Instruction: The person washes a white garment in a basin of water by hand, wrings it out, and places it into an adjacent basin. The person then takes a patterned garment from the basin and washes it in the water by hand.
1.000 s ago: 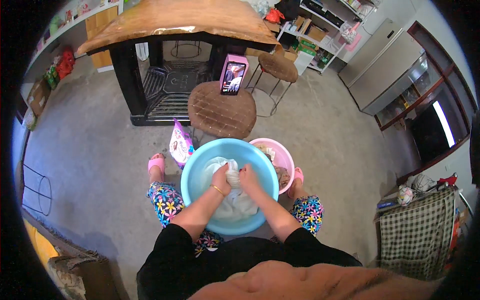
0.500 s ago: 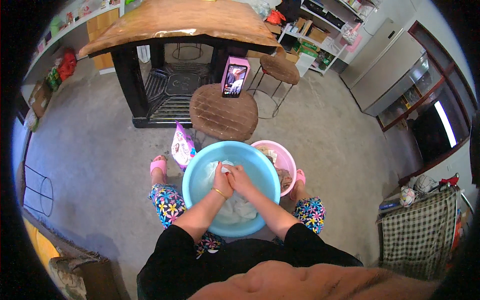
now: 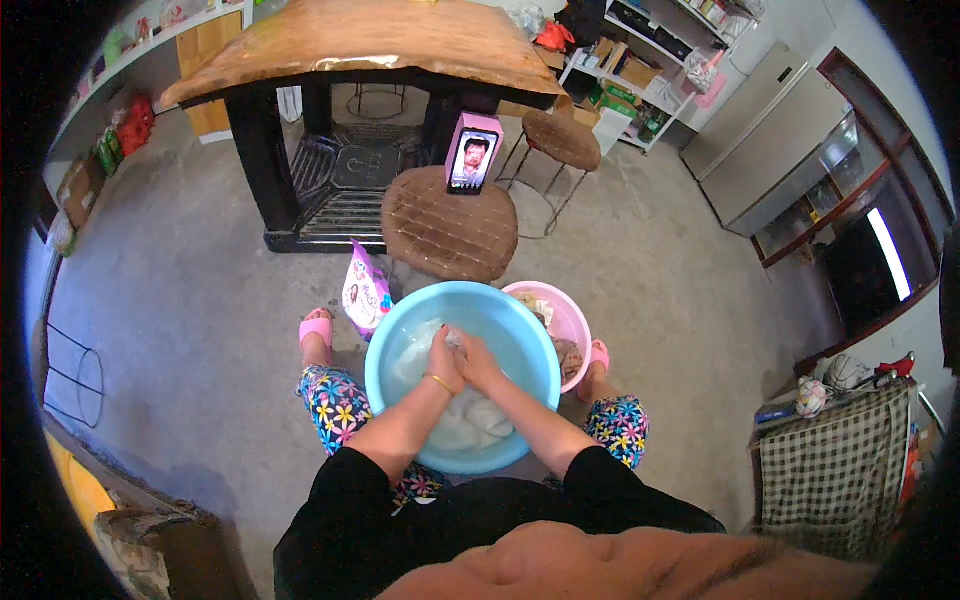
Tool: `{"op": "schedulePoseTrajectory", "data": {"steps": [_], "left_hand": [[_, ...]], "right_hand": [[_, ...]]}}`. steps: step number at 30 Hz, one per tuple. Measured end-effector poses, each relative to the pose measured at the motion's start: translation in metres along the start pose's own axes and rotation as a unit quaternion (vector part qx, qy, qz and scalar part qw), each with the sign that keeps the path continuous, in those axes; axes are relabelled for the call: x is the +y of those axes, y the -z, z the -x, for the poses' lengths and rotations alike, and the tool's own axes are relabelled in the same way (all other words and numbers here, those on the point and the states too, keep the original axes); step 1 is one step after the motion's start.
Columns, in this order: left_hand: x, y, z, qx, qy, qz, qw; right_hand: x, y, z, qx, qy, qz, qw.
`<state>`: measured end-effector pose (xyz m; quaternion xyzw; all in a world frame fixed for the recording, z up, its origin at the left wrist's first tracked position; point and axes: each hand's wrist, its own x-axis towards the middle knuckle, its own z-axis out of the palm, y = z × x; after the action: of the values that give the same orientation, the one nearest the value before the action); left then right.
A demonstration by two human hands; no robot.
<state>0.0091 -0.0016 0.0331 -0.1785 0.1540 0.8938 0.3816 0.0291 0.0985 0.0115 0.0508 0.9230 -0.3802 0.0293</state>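
A light blue basin (image 3: 523,422) sits between my legs, with water and white cloth (image 3: 475,425) in it. My left hand (image 3: 445,362) and my right hand (image 3: 478,362) are pressed together over a bunched part of the cloth, fingers closed round it. Beside the basin at its right stands a smaller pink basin (image 3: 574,315) holding brown and beige fabrics (image 3: 563,355). A purple and white bag (image 3: 362,291) stands on the floor just left of the blue basin.
Ahead, a phone (image 3: 471,162) leans on a pink box on a brown padded stool (image 3: 448,230), before a wood-topped black table (image 3: 360,35). A second stool (image 3: 560,140) and shelves stand behind. A fridge (image 3: 750,130) is at right, a checked-cloth-covered object (image 3: 830,460) at lower right.
My hands have come closer together over the cloth, and less of the bunched white fabric shows between them. The picture on the phone screen has changed.
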Motion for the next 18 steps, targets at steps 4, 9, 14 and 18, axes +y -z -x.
{"op": "schedulePoseTrajectory", "data": {"steps": [4, 9, 14, 18], "left_hand": [[-0.006, 0.025, -0.023, -0.012, -0.088, -0.062, 0.994], [0.000, 0.012, -0.016, 0.003, 0.041, -0.026, 0.999], [0.011, -0.009, 0.010, -0.011, 0.055, 0.005, 0.998], [0.009, 0.034, -0.020, -0.080, 0.010, 0.024, 0.996]], "right_hand": [[-0.011, 0.016, 0.012, 0.035, 0.001, -0.144, 0.989], [-0.023, 0.027, 0.029, 0.040, 0.038, -0.065, 0.996], [-0.057, 0.034, 0.054, 0.067, 0.154, -0.088, 0.982], [-0.082, 0.039, 0.063, 0.045, 0.189, -0.059, 0.979]]}}
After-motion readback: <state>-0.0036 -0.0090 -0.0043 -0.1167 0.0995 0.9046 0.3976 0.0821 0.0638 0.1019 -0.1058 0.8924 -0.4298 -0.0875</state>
